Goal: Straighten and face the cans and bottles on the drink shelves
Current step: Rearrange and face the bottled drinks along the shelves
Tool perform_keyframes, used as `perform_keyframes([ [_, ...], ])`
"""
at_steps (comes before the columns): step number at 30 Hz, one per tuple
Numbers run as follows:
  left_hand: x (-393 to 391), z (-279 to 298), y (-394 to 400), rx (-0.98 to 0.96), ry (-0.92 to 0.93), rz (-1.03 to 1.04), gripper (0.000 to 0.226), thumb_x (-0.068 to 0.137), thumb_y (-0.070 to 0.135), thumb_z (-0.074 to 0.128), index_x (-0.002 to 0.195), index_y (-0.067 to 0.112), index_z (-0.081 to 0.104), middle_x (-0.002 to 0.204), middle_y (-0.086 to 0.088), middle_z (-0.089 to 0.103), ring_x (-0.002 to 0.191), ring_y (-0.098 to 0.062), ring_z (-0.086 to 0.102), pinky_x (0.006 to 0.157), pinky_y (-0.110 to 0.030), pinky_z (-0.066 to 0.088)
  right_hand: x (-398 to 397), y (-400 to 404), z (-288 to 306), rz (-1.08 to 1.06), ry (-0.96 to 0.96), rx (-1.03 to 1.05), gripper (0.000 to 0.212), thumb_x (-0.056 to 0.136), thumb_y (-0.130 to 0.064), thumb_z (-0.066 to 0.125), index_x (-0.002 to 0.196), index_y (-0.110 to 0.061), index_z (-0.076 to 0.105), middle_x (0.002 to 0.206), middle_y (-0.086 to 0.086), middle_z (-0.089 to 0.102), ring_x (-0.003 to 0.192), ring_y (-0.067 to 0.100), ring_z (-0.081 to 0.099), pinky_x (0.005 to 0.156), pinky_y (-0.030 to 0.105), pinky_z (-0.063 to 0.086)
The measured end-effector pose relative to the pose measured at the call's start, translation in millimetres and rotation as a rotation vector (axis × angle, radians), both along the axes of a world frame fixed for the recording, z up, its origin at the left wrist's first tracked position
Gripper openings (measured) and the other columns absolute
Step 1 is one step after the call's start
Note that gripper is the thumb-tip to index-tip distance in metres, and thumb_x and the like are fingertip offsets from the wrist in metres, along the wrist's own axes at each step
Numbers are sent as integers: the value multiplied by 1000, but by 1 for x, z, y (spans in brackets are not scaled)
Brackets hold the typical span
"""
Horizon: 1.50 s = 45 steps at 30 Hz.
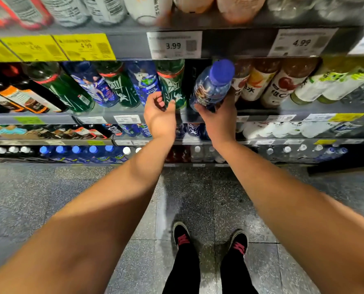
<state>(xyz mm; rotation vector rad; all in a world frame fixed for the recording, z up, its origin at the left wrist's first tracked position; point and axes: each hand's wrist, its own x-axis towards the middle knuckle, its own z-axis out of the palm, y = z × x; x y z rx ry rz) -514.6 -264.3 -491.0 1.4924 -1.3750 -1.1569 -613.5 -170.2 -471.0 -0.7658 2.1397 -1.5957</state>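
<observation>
My right hand (218, 117) grips the base of a blue bottle with a blue cap (214, 84), held tilted just in front of the middle shelf (261, 110). My left hand (158, 112) hovers beside it with the fingers curled and apart, holding nothing; its fingertips are close to a green bottle (172, 85) standing in the row. Further green and blue bottles (117, 88) line the same shelf to the left.
Pale fruit-drink bottles (283, 83) stand right of the held bottle. Price tags (174, 44) run along the upper shelf edge. Lower shelves hold blue-capped bottles (77, 151) and white ones. My feet in dark shoes (182, 234) stand on a speckled floor.
</observation>
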Motion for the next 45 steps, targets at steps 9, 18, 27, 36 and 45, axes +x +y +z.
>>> perform_keyframes([
  [9,7,3,-2,-7,-26,-69,43,85,11,76,125,7,62,108,-5,67,97,-13,61,92,-23,50,0,-25,2,12,81,105,70,78,-23,83,134,-4,46,129,12,61,110,15,57,85,2,40],
  [18,15,19,-8,-186,-136,124,34,81,18,80,106,3,63,100,-4,57,81,-7,50,78,-11,40,-10,-36,3,13,83,156,77,80,-28,82,141,-3,42,134,14,58,122,27,56,104,33,45],
  [27,-21,28,4,-103,-316,78,68,74,43,83,131,18,55,124,2,64,115,-17,58,90,-25,41,-6,-18,0,24,93,121,82,79,-28,82,143,0,39,139,16,56,126,30,55,102,41,47],
  [36,-40,24,-1,-147,-296,143,59,73,36,85,120,11,59,110,-2,66,102,-20,61,81,-23,37,-8,32,-23,54,-24,4,71,78,-28,82,135,-16,42,130,4,62,118,18,63,101,40,52],
  [45,-61,22,11,-116,-205,-33,56,66,35,89,111,13,65,97,1,69,88,-18,62,79,-30,47,-15,69,-31,-53,-35,-58,68,77,-30,85,130,-15,45,125,6,62,116,13,63,95,26,54],
])
